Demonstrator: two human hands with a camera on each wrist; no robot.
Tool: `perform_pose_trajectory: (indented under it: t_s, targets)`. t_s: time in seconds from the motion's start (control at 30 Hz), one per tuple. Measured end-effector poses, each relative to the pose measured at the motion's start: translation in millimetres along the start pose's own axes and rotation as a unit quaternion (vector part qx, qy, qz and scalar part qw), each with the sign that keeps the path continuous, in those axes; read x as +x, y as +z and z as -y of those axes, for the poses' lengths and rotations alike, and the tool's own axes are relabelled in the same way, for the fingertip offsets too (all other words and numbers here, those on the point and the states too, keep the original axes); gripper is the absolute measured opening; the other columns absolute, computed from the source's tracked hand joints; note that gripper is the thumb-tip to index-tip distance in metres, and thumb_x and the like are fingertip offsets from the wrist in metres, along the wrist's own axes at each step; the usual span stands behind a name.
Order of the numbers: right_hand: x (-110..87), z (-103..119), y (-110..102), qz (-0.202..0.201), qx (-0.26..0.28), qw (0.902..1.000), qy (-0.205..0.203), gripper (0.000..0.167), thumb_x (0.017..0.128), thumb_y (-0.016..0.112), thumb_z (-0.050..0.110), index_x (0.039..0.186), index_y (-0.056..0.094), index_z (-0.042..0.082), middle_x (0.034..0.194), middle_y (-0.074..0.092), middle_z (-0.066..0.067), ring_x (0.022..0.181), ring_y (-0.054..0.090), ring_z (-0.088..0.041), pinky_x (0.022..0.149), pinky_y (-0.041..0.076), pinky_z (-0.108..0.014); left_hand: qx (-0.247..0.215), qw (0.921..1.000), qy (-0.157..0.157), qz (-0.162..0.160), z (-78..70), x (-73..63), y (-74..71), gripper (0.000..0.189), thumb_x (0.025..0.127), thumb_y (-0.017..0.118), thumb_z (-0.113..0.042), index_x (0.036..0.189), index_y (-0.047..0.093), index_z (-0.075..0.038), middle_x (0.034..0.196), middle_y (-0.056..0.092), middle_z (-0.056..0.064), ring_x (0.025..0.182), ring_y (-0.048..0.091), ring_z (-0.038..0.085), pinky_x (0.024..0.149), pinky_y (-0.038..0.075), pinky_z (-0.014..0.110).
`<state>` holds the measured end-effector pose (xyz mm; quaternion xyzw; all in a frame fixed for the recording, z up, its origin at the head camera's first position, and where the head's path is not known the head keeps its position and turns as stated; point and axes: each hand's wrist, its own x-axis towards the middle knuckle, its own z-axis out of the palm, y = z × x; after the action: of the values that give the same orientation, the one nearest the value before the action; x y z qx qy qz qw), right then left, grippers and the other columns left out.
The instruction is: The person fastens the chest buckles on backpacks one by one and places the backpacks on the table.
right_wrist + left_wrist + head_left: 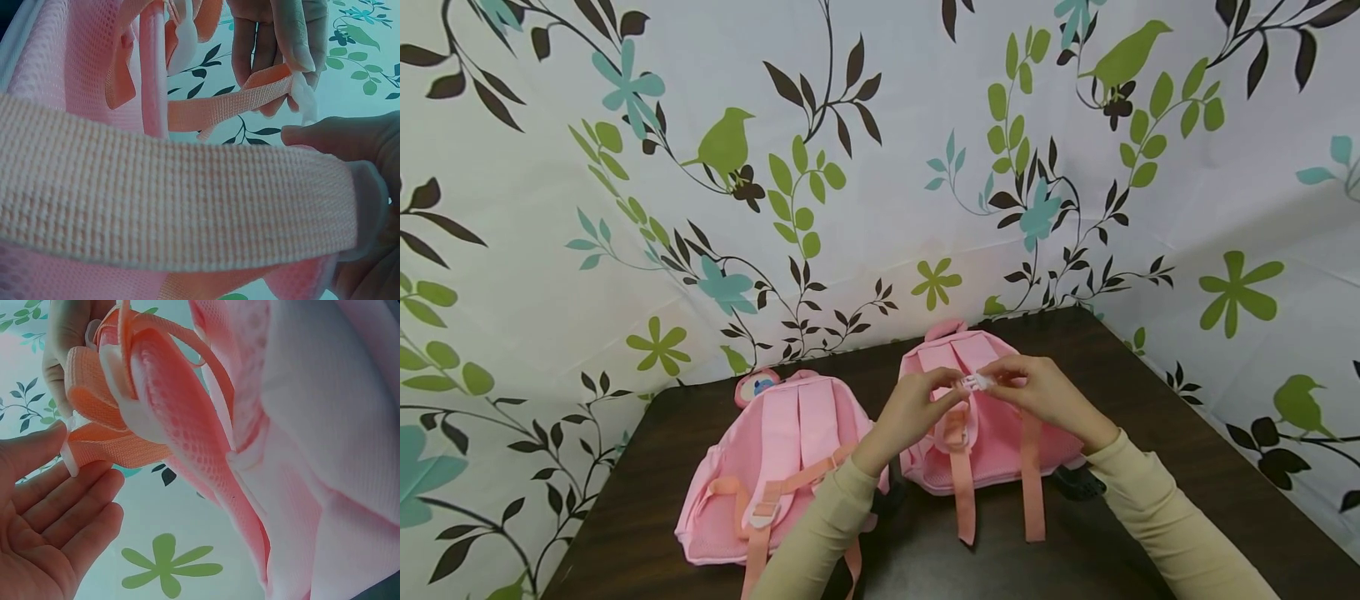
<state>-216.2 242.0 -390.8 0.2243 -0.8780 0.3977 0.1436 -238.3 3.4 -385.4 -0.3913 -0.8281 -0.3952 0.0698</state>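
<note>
A pink backpack with orange webbing straps stands upright on the table, strap side toward me. Just in front of its upper part, both hands meet at a white plastic buckle. My left hand pinches one buckle half between thumb and index finger; its other fingers extend loosely below. With thumb and fingers, my right hand grips the other half, threaded on an orange strap. The halves meet or nearly meet; I cannot tell whether they are joined.
A second pink backpack leans at the left, its orange straps crossing the front and a round character tag at its top. Both bags are on a dark wooden table. Behind hangs a leaf-and-bird patterned cloth.
</note>
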Motion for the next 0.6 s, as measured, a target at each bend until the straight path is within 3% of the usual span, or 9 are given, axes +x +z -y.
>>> perform_pose_trajectory:
  t_s: [0.13,0.37,0.6]
  targets:
    - [0.6,-0.7,1.2,0.003,0.001,1.0,-0.008,0.022,0.088,0.08,0.013,0.109,0.076,0.008,0.095,0.07,0.001,0.086,0.061,-0.018,0.083,0.057,-0.049,0.009,0.9999,0.006,0.005,-0.1,-0.1,0.3,0.027,0.098,0.068,-0.029,0.116,0.072,-0.01,0.106,0.073,-0.001,0.084,0.061,0.007,0.072,0.051,0.019]
    - [0.4,-0.9,0.8,0.007,-0.002,0.9998,-0.018,0.023,0.087,0.08,0.012,0.109,0.077,0.008,0.095,0.07,0.001,0.086,0.06,-0.019,0.085,0.057,-0.05,0.018,0.9998,0.008,0.01,0.4,0.9,0.0,0.027,0.098,0.068,-0.03,0.116,0.073,-0.009,0.104,0.072,-0.002,0.076,0.059,0.007,0.062,0.049,0.018]
    - [1.2,-0.4,0.8,0.013,-0.016,0.9995,-0.025,0.023,0.086,0.08,0.008,0.109,0.077,0.008,0.099,0.072,0.0,0.089,0.062,-0.019,0.085,0.057,-0.048,0.027,0.9994,0.006,0.02,0.6,1.2,0.5,0.026,0.098,0.067,-0.029,0.116,0.073,-0.01,0.105,0.073,-0.003,0.079,0.059,0.005,0.067,0.051,0.017]
